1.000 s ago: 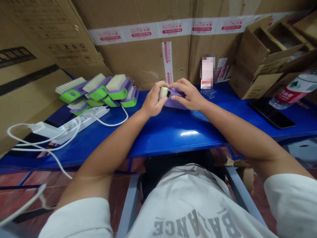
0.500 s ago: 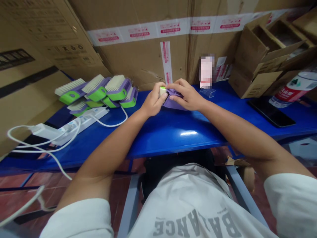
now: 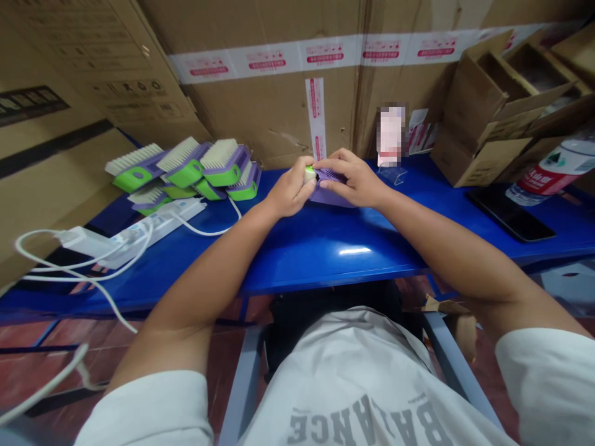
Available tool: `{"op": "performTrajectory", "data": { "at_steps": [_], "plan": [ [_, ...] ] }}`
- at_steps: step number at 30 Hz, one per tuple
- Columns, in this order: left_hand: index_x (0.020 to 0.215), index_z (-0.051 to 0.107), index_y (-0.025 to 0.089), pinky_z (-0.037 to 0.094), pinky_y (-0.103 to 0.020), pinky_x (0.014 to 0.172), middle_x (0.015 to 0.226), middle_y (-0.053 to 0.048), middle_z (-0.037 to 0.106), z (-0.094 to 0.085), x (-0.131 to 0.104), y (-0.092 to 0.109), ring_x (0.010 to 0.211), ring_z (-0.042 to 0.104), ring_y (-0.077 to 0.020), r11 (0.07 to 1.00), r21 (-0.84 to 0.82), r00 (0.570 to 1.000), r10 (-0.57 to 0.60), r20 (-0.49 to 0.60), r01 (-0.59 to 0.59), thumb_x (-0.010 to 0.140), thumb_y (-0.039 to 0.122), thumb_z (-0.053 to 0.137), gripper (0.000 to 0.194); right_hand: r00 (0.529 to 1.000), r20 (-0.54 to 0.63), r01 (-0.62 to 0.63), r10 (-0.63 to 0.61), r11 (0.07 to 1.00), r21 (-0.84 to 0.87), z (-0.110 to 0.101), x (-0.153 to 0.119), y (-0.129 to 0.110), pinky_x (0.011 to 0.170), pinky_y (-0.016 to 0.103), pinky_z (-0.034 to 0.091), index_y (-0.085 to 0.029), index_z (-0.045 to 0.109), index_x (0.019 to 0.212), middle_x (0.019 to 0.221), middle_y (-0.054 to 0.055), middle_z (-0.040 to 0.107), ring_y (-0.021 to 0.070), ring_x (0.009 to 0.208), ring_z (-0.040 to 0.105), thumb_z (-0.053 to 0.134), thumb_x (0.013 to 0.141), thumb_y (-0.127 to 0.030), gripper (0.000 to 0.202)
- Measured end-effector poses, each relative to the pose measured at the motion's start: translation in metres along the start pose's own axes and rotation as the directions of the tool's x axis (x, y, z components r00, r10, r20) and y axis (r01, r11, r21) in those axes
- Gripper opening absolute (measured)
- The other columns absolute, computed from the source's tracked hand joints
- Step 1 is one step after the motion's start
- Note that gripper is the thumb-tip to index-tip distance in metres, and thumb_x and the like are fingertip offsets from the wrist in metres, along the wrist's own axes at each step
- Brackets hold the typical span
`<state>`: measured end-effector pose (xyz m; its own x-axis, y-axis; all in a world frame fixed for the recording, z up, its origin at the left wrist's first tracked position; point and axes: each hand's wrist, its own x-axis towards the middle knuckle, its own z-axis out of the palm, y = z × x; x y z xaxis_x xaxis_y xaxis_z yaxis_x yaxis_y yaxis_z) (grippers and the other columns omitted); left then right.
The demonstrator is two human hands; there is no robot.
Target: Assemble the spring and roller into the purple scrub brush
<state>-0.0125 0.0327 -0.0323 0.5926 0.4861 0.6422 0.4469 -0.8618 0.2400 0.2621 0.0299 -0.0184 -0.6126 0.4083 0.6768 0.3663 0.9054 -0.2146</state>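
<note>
At the far middle of the blue table, my left hand is closed around a small cream-and-green piece, its thumb below and fingers behind. My right hand is closed over a purple plastic piece with a ridged upper part and a flat lower edge, fingertips on top and thumb in front. The two pieces meet between my hands; I cannot tell whether they are joined. My fingers hide much of both. To the left lies a pile of purple-and-green brushes, cream bristles facing up.
A white power strip with looped cables lies in front of the brushes. On the right are a black phone, a water bottle and open cardboard boxes. A blurred card stands in a clear holder. Large cartons wall the back.
My left thumb and fingers have shifted slightly, and more of the cream-and-green piece shows. My right hand keeps its grip on the purple piece. The view has moved a little.
</note>
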Motion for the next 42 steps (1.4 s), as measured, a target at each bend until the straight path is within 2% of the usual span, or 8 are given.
{"op": "performTrajectory", "data": {
  "at_steps": [6,11,16,19,22,31,39,42],
  "plan": [
    [0.160,0.053,0.017,0.064,-0.049,0.115,0.151,-0.021,0.077,0.000,-0.002,0.003,0.133,0.080,-0.0336,1.000,-0.030,0.999,-0.007,0.038,0.009,0.119,0.064,0.046,0.062,0.996,0.069,-0.047,0.049,0.998,-0.029,-0.010,-0.001,-0.007,0.116,0.060,0.058,-0.028,0.077,0.158,0.135,0.017,0.075,0.0384,0.127,0.070,0.053,0.116,-0.084,0.074],
    [0.163,0.053,0.016,0.063,-0.053,0.122,0.160,-0.022,0.075,0.003,-0.003,0.006,0.145,0.077,-0.0382,0.999,-0.004,0.995,-0.045,0.089,0.046,0.109,0.053,0.067,0.066,0.995,0.092,-0.033,0.037,0.999,-0.041,-0.011,0.000,-0.005,0.116,0.059,0.055,-0.024,0.075,0.155,0.139,0.019,0.077,0.0396,0.127,0.069,0.054,0.115,-0.081,0.073],
    [0.163,0.057,0.016,0.063,-0.050,0.119,0.158,-0.022,0.078,0.006,-0.004,0.008,0.141,0.079,-0.0375,0.991,-0.004,0.987,-0.132,0.092,0.132,0.106,0.049,0.073,0.068,0.990,0.125,-0.057,0.066,0.996,-0.072,-0.012,0.001,-0.006,0.116,0.059,0.054,-0.021,0.074,0.154,0.143,0.021,0.078,0.0417,0.128,0.068,0.063,0.113,-0.069,0.064],
    [0.159,0.062,0.017,0.065,-0.047,0.110,0.145,-0.017,0.084,0.008,-0.004,0.007,0.123,0.083,-0.0337,0.977,-0.002,0.970,-0.211,0.118,0.213,0.104,0.051,0.076,0.066,0.979,0.162,-0.106,0.128,0.985,-0.137,-0.016,0.002,-0.009,0.116,0.059,0.054,-0.019,0.074,0.155,0.147,0.021,0.078,0.0432,0.131,0.069,0.067,0.109,-0.057,0.060],
    [0.153,0.069,0.019,0.064,-0.043,0.102,0.133,-0.012,0.086,0.010,-0.004,0.007,0.107,0.082,-0.0290,0.959,-0.030,0.949,-0.272,0.161,0.280,0.101,0.055,0.078,0.063,0.955,0.227,-0.139,0.189,0.965,-0.221,-0.021,0.003,-0.013,0.118,0.058,0.053,-0.018,0.074,0.157,0.152,0.023,0.077,0.0453,0.137,0.068,0.071,0.106,-0.053,0.062],
    [0.146,0.077,0.019,0.063,-0.040,0.096,0.125,-0.009,0.088,0.011,-0.004,0.006,0.102,0.079,-0.0275,0.942,-0.050,0.924,-0.316,0.214,0.333,0.098,0.064,0.079,0.065,0.826,0.368,-0.223,0.426,0.848,-0.480,-0.030,0.004,-0.023,0.112,0.055,0.056,-0.016,0.068,0.169,0.156,0.027,0.079,0.0491,0.138,0.074,0.073,0.108,-0.061,0.076],
    [0.154,0.074,0.016,0.062,-0.045,0.114,0.149,-0.017,0.084,0.014,-0.004,0.005,0.126,0.082,-0.0333,0.964,-0.031,0.947,-0.253,0.197,0.264,0.101,0.059,0.076,0.068,0.813,0.350,-0.229,0.466,0.808,-0.542,-0.034,0.005,-0.023,0.113,0.056,0.057,-0.014,0.066,0.171,0.156,0.029,0.077,0.0514,0.142,0.074,0.084,0.101,-0.069,0.091],
    [0.155,0.074,0.017,0.063,-0.044,0.108,0.143,-0.016,0.086,0.013,-0.004,0.006,0.117,0.082,-0.0324,0.959,-0.017,0.936,-0.271,0.226,0.282,0.102,0.062,0.076,0.070,0.794,0.375,-0.241,0.479,0.814,-0.529,-0.036,0.005,-0.023,0.111,0.056,0.059,-0.013,0.069,0.168,0.155,0.029,0.077,0.0509,0.139,0.075,0.085,0.099,-0.071,0.092]
  ]
}}
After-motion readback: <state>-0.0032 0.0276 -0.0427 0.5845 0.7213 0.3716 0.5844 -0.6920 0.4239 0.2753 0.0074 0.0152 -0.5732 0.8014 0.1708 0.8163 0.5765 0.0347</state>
